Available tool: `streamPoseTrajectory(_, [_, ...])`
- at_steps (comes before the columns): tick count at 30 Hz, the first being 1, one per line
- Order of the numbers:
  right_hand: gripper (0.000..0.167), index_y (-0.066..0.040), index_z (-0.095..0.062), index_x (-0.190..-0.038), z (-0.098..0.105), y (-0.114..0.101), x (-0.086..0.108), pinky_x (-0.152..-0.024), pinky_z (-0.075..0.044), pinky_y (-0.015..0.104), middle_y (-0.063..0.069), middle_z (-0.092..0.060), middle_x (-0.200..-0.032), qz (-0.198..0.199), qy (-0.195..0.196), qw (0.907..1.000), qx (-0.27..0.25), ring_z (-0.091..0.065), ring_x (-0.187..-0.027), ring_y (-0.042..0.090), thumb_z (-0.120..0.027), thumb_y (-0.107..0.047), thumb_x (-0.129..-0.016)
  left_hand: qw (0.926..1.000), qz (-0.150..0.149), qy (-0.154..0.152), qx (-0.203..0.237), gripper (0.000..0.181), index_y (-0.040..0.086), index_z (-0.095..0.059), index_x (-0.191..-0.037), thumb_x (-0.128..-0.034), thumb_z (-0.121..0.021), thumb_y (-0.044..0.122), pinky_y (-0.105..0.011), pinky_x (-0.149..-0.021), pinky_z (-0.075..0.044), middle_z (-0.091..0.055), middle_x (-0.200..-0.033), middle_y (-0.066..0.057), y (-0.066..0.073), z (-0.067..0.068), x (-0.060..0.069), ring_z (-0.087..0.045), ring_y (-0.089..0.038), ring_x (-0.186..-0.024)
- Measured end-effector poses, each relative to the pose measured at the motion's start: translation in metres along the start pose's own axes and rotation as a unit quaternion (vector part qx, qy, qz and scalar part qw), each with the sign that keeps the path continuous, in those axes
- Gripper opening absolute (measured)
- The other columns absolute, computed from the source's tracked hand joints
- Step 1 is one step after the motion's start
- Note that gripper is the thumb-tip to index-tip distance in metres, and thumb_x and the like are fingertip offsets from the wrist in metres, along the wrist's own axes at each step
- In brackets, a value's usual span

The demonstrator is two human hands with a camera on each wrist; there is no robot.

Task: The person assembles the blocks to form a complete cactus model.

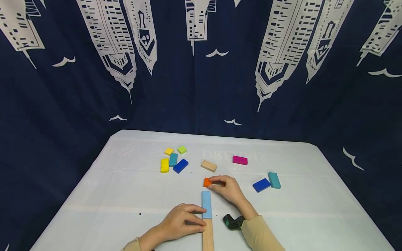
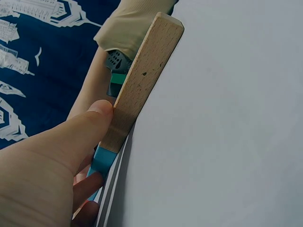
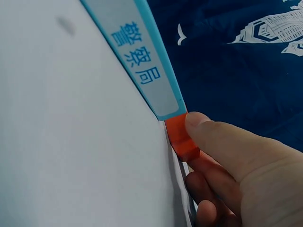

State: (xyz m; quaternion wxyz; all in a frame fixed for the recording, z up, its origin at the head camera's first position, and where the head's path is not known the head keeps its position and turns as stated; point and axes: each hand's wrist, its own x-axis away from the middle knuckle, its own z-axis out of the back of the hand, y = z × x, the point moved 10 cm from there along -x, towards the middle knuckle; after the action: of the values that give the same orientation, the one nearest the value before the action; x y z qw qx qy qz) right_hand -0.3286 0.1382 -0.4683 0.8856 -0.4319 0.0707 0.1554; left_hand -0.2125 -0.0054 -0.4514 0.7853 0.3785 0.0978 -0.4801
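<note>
In the head view my right hand [image 1: 229,190] pinches a small orange block [image 1: 207,182] between thumb and fingers. The orange block lies just beyond the far end of a light blue block [image 1: 206,200], with a narrow strip of white between them. Printed characters mark the light blue block [image 3: 142,59] in the right wrist view. End to end with it, on the near side, lies a long plain wooden block [image 1: 207,235]. My left hand [image 1: 180,223] rests its fairly straight fingertips along the left edge of these two blocks, thumb at the wooden one [image 2: 144,78].
Yellow blocks [image 1: 164,165], a green one [image 1: 182,150], a teal one and a dark blue one [image 1: 180,166] lie far left. A short wooden block [image 1: 208,166] and a magenta block [image 1: 240,160] lie beyond my right hand. Blue [image 1: 261,185] and teal [image 1: 274,180] blocks sit right.
</note>
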Motion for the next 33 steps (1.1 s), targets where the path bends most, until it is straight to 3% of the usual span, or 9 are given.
streamPoseTrajectory(10, [0.015,-0.016,-0.075,-0.099,-0.003,-0.009,0.002,-0.081,-0.046,0.031,-0.003,-0.068,-0.107,0.069,-0.015,0.9975,0.006,-0.059,-0.099,0.019,-0.07,-0.019,-0.085,0.9999,-0.007,0.003,-0.007,0.016,0.024,-0.076,-0.095,-0.0853,-0.069,0.033,-0.027,-0.087,-0.046,-0.064,-0.115,0.005,0.001,0.001,0.0,-0.057,-0.005,-0.107])
streamPoseTrajectory(16, [0.012,-0.019,-0.074,-0.094,-0.006,-0.011,0.003,-0.077,-0.045,0.028,-0.005,-0.068,-0.107,0.08,-0.018,0.9966,-0.006,-0.058,-0.098,0.016,-0.073,-0.02,-0.082,0.9999,-0.005,0.001,-0.011,0.015,0.024,-0.076,-0.095,-0.0852,-0.069,0.033,-0.026,-0.087,-0.045,-0.064,-0.115,0.006,0.0,0.0,0.001,-0.057,-0.005,-0.107])
streamPoseTrajectory(23, [0.02,-0.019,-0.071,-0.103,-0.011,-0.013,0.004,-0.077,-0.044,0.028,-0.007,-0.066,-0.105,0.076,-0.041,0.9962,0.001,-0.054,-0.094,0.013,-0.071,-0.018,-0.083,1.0,0.003,0.0,0.0,0.015,0.024,-0.076,-0.095,-0.0854,-0.069,0.033,-0.027,-0.087,-0.046,-0.064,-0.116,0.006,-0.001,0.0,0.002,-0.057,-0.005,-0.107])
streamPoseTrajectory(28, [0.019,-0.013,-0.072,-0.102,-0.01,-0.02,0.007,-0.083,-0.046,0.033,-0.003,-0.066,-0.105,0.112,-0.038,0.9929,-0.008,-0.056,-0.098,0.016,-0.069,-0.015,-0.084,1.0,0.0,0.003,0.0,0.015,0.024,-0.076,-0.095,-0.0854,-0.069,0.033,-0.027,-0.087,-0.046,-0.064,-0.116,0.006,-0.001,0.0,0.002,-0.057,-0.005,-0.107])
streamPoseTrajectory(33, [0.017,-0.01,-0.072,-0.1,-0.006,-0.026,0.009,-0.08,-0.046,0.03,-0.001,-0.067,-0.102,0.145,-0.026,0.9888,-0.021,-0.056,-0.096,0.014,-0.067,-0.015,-0.084,1.0,0.0,0.004,-0.001,0.016,0.024,-0.076,-0.095,-0.0854,-0.069,0.034,-0.027,-0.087,-0.045,-0.064,-0.116,0.006,-0.001,0.0,0.001,-0.057,-0.005,-0.107])
